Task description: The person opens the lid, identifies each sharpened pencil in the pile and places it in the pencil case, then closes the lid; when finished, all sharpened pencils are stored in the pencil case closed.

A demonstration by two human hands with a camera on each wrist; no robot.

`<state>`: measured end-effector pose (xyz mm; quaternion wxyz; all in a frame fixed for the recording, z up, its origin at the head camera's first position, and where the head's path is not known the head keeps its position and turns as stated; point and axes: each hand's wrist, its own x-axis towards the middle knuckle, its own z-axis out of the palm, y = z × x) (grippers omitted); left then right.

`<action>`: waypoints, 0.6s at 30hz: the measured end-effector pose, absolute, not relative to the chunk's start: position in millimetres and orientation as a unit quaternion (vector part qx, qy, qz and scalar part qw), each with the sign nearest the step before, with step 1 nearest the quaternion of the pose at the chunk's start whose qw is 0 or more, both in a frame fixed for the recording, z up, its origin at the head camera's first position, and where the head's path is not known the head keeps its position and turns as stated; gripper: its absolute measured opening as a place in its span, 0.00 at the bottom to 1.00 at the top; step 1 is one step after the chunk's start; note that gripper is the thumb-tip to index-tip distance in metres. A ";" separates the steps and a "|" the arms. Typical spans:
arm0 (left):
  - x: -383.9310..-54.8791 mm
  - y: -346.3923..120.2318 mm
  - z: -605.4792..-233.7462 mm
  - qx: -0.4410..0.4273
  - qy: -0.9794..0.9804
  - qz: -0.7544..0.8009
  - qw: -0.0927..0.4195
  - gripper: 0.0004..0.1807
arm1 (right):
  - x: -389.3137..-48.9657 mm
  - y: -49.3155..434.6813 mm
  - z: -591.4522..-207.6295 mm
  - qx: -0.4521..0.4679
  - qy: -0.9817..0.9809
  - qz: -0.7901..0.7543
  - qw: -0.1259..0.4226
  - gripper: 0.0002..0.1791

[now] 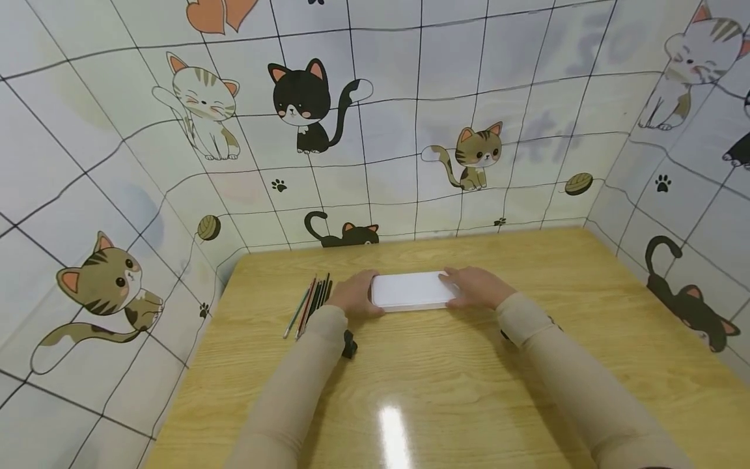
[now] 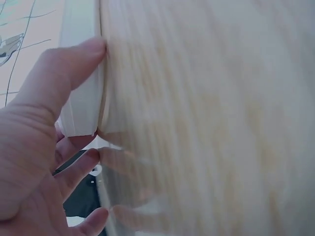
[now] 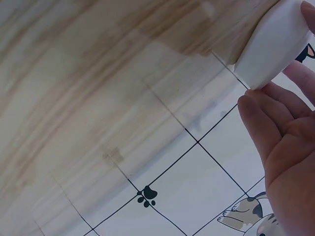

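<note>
A white, flat rectangular box (image 1: 410, 290) lies lengthwise on the wooden table, between both hands. My left hand (image 1: 353, 294) grips its left end; in the left wrist view the thumb lies along the near side of the white box (image 2: 81, 105) and other fingers reach round the end. The right hand (image 1: 477, 288) holds the opposite end, thumb at the near side and fingers at the far side. In the right wrist view the white box (image 3: 275, 42) meets the fingertips of the right hand (image 3: 290, 132). What the box contains is hidden.
Several pencils (image 1: 307, 306) lie in a loose bunch just left of the left hand. A small black object (image 1: 349, 345) shows beside the left sleeve. The wooden table (image 1: 445, 391) backs onto a cat-patterned wall covering (image 1: 392, 130), which also runs along both sides.
</note>
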<state>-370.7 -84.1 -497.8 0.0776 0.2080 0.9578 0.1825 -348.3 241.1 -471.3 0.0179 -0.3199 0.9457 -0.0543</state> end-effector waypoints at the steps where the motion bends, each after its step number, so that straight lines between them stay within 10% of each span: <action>1: -371.8 -85.0 -499.8 0.207 0.959 0.181 0.073 0.52 | -348.8 240.3 -471.3 -0.324 0.945 -0.044 0.013 0.40; 18: -383.0 -88.3 -508.3 0.217 0.960 0.169 0.049 0.51 | -355.3 236.0 -474.5 -0.346 0.938 -0.025 -0.019 0.38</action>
